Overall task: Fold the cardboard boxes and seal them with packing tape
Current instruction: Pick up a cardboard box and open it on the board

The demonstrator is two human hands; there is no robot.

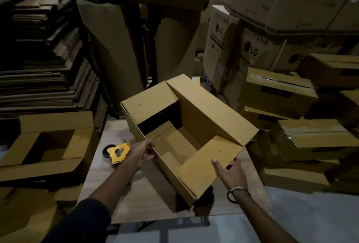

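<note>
A brown cardboard box [206,114] stands opened on the small table [108,190], its flaps partly folded inward and the inside showing. My left hand [140,152] grips the box's near-left wall, fingers curled over the edge. My right hand [231,173] holds the near-right flap, thumb on top and fingers under its edge. A yellow tape dispenser [118,152] lies on the table just left of my left hand.
Flattened cardboard is piled high at the left [44,68]. An unfolded box [48,145] lies at the left of the table. Sealed boxes [279,89] are stacked at the right, with large LG cartons [250,48] behind. Tall cardboard sheets stand at the back.
</note>
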